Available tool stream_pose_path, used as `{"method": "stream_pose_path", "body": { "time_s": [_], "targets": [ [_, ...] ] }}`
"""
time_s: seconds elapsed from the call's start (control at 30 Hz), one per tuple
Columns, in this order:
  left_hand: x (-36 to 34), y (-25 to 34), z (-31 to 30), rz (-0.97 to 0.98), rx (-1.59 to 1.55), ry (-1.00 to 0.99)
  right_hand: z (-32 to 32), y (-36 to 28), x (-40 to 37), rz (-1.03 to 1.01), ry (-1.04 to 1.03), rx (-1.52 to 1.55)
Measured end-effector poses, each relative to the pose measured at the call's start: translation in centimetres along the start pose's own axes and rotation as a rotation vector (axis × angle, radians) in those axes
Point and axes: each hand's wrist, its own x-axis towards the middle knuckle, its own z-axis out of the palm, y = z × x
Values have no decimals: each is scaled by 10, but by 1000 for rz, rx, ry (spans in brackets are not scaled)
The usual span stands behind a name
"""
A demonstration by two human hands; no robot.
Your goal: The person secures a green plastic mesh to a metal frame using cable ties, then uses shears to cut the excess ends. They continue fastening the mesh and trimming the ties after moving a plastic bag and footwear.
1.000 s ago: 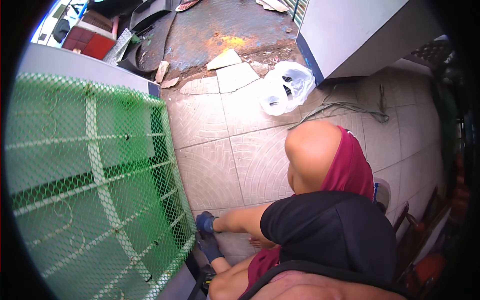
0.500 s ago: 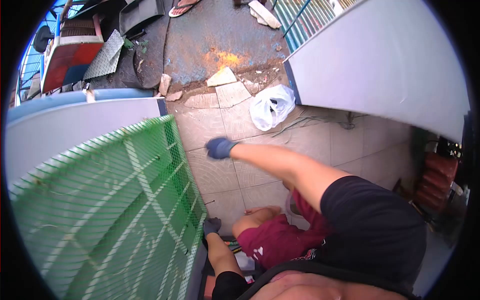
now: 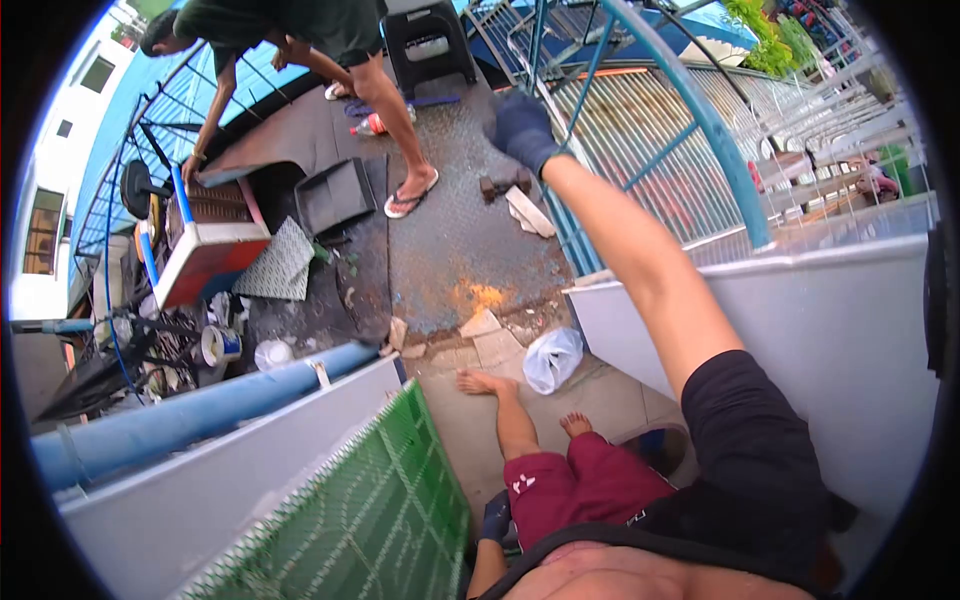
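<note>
My right hand (image 3: 522, 130), in a dark blue glove, is stretched high and forward on a straight arm. It is close to the blue metal gate frame (image 3: 690, 100), and whether it touches the frame is unclear. Its fingers look curled with nothing seen in them. My left hand (image 3: 495, 520), also gloved, is low by my maroon shorts, at the lower edge of the green mesh panel (image 3: 380, 520). It is partly hidden. My bare feet (image 3: 480, 382) rest on the tiled floor.
Another person (image 3: 300, 30) in flip-flops bends over on the metal deck beyond. A white plastic bag (image 3: 553, 358) and broken tiles (image 3: 480, 325) lie ahead. A hammer (image 3: 505, 185), a black stool (image 3: 430, 40), a blue pipe (image 3: 200, 415) and white walls (image 3: 830, 330) surround me.
My right arm has swung up from the floor tiles to the gate frame. The view has tilted upward, showing the deck and the other person. My left hand stays low by the mesh.
</note>
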Motion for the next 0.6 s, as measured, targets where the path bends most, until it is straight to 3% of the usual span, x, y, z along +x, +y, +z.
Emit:
{"method": "stream_pose_path", "body": {
  "time_s": [0.03,0.07,0.1,0.13,0.2,0.23,0.27,0.33,0.4,0.5,0.57,0.6],
  "targets": [
    [13,-7,-23,100,86,-4,-38,0,47,-78,290,-28],
    [27,-15,-42,107,89,2,-63,7,108,-29,499,-113],
    [42,-27,-61,-260,-156,-26,-115,4,130,-63,885,-315],
    [51,-23,-88,-635,-410,-56,-155,16,168,174,286,-228],
    [74,-8,-152,-601,-351,103,-168,44,215,278,462,-404],
    [95,-7,-174,-519,-379,182,-200,44,224,300,166,-278],
    [112,-6,-194,-446,-402,273,-201,50,245,294,135,-345],
    [151,40,-259,-520,-643,293,-198,60,263,160,102,-196],
    [202,52,-297,-717,-761,282,-115,195,406,-37,-51,-264],
    [269,64,-332,-692,-874,323,-92,188,432,-146,87,-334],
    [311,68,-340,-693,-894,316,-117,124,419,60,-74,-302],
    [327,72,-341,-677,-914,300,-112,134,437,19,-92,-330]
  ]
}}
